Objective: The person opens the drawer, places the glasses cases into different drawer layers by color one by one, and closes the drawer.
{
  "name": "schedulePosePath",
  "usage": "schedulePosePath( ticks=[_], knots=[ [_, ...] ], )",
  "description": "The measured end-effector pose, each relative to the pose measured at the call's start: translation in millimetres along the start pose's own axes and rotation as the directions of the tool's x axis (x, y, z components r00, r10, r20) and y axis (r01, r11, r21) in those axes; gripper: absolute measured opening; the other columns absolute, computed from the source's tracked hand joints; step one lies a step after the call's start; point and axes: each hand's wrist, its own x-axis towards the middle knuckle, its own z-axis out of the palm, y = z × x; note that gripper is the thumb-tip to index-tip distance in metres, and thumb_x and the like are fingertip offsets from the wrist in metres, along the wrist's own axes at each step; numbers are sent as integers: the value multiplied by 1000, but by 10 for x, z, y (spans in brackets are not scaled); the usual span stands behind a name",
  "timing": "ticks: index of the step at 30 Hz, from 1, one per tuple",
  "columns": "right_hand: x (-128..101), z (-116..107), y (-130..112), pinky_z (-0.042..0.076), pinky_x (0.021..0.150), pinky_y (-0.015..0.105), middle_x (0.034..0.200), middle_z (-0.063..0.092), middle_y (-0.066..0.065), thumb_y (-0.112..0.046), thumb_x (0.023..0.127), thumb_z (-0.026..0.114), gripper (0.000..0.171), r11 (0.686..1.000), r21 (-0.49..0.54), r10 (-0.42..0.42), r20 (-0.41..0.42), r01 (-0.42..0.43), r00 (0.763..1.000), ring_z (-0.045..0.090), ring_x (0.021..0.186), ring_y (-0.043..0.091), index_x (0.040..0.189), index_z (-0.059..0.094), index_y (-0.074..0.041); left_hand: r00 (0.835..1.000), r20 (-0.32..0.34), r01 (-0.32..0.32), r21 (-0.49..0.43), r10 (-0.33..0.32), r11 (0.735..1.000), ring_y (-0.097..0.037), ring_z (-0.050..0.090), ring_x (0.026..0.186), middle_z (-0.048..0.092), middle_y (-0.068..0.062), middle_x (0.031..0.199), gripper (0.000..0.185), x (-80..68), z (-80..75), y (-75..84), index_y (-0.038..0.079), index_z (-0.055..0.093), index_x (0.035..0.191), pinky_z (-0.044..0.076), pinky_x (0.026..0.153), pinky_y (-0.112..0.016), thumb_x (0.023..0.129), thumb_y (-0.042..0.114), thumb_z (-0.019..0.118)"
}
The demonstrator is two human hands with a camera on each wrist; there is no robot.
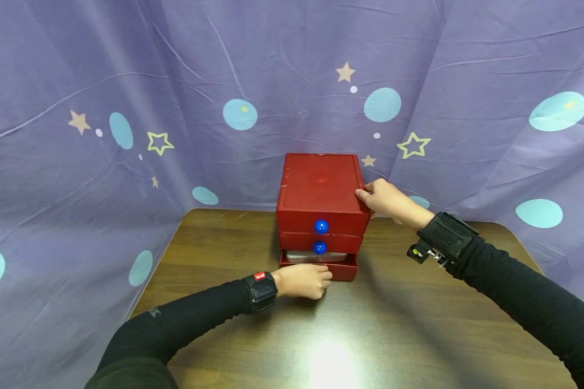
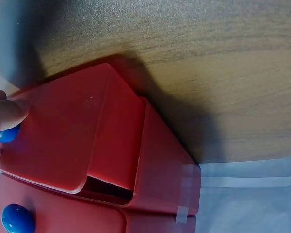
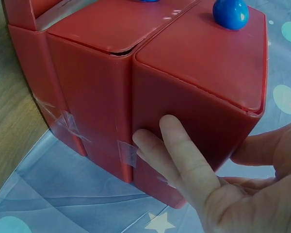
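A red drawer cabinet (image 1: 321,183) stands on the table with drawers stacked one above another. Its bottom drawer (image 1: 343,270) is pulled partly out. My left hand (image 1: 303,280) pinches that drawer's blue knob (image 2: 6,135), which shows beneath a fingertip in the left wrist view; the hand hides it in the head view. On the cabinet's upper right side rests my right hand (image 1: 389,201). Its fingers (image 3: 184,155) lie fairly straight against the side wall, with the thumb over the top edge. Blue knobs (image 1: 321,227) also mark the drawers above.
The wooden table (image 1: 214,254) extends to both sides and in front of the cabinet. Behind it hangs a purple cloth (image 1: 292,65) with stars and dots. Clear tape (image 3: 127,153) joins the tiers at the side. Something pale (image 1: 302,256) shows inside the bottom drawer's opening.
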Motion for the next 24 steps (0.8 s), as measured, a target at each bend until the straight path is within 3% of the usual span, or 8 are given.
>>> schedulePosePath(
  ticks=[13, 24],
  knots=[
    [-7, -4, -10, 63, 73, 37, 97, 70, 25, -18, 109, 43, 43, 1000, 2, 1, 4, -1, 1000, 71, 83, 19, 127, 56, 19, 1000, 5, 28, -16, -28, 999, -7, 60, 98, 69, 16, 96, 30, 27, 70, -43, 34, 79, 92, 47, 99, -24, 100, 18, 55],
    [-19, -11, -32, 63, 70, 34, 94, 71, 23, -18, 109, 44, 40, 1000, -12, 8, -4, -8, 1000, 71, 79, 17, 122, 59, 17, 998, 17, 62, -35, -61, 997, -7, 61, 99, 70, 15, 96, 30, 41, 156, -79, 34, 80, 89, 48, 102, -24, 99, 15, 58]
  ],
)
